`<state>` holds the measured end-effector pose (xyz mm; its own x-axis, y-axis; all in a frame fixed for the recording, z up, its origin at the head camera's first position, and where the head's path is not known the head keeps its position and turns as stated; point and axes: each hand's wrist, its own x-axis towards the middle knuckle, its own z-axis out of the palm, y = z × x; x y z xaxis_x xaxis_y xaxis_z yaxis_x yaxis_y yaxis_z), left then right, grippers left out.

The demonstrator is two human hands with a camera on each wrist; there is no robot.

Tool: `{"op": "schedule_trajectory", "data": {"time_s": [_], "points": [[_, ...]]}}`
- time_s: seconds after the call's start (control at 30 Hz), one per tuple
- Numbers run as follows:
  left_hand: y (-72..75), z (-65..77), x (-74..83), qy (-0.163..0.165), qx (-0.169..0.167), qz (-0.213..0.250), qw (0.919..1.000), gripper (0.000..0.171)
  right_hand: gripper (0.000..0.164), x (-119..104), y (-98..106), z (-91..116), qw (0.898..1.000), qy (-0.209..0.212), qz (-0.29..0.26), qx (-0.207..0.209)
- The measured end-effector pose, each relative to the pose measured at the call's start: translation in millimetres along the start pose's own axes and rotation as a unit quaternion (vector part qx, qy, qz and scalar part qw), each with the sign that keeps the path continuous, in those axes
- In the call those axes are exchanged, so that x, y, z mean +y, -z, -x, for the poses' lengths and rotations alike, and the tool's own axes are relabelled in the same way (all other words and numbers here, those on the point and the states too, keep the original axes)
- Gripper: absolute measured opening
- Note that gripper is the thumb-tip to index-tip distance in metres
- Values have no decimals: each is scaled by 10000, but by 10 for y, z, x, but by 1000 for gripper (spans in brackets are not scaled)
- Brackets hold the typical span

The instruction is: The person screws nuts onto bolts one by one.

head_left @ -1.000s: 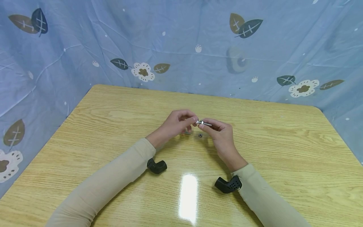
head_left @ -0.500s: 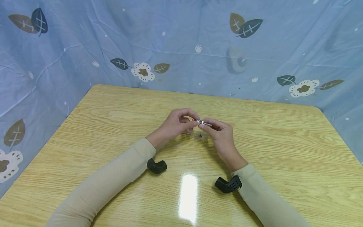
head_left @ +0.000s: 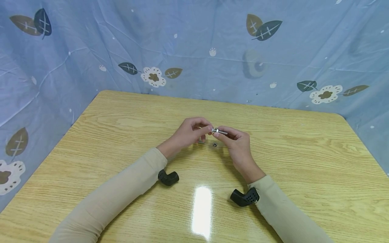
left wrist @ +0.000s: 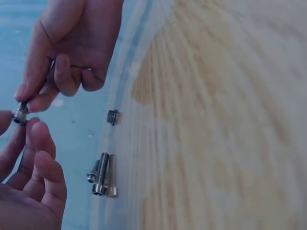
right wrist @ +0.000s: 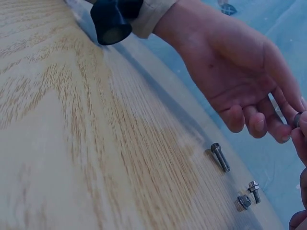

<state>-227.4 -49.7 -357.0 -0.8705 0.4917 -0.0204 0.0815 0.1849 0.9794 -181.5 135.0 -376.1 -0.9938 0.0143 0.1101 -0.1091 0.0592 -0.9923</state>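
Note:
Over the middle of the table, a metal bolt with a nut on it [head_left: 223, 132] is held between both hands. My right hand [head_left: 238, 144] pinches the shank with thumb and forefinger. The left hand [head_left: 189, 132] has its thumb and fingertips at the other end. In the left wrist view, the bolt's socket head [left wrist: 19, 117] shows between the left fingertips. On the table below lie a loose nut [head_left: 214, 144], a socket-head bolt [left wrist: 100, 176] and a smaller bolt [right wrist: 254, 191]; in the head view the left hand partly covers these bolts.
The wooden table [head_left: 146, 202] has a glossy top with a bright reflection near the front. A blue patterned cloth [head_left: 194, 44] hangs behind and at the sides. A black camera mount [head_left: 168, 178] sits on the left sleeve, another mount [head_left: 244, 197] on the right.
My left fingers spread and reached further along the bolt half a second ago, and now are drawn together at its end again. The right hand has stayed nearly still.

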Motion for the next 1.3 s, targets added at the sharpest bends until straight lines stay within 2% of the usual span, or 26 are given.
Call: {"op": "schedule_trajectory", "data": {"time_s": [0.1,0.37,0.47,0.7,1.07,1.3], "points": [[-5,-9,-9,-12,-17,7,10000,17,33,-2,2,1,10000,3,6,-8],[17,33,-15,-421,-112,58,9990,15,32,-5,-7,0,10000,-56,55,51],[10,28,-5,-368,-79,104,9992,18,32,3,-6,-2,10000,-49,37,67],[-15,9,18,25,-32,282,9996,17,31,10,-3,-3,10000,53,-41,-1],[-6,32,1,-358,42,47,9993,15,31,2,-7,12,9998,91,149,93],[-14,49,20,-355,228,17,9991,14,31,9,-11,19,9991,227,357,47]]}}
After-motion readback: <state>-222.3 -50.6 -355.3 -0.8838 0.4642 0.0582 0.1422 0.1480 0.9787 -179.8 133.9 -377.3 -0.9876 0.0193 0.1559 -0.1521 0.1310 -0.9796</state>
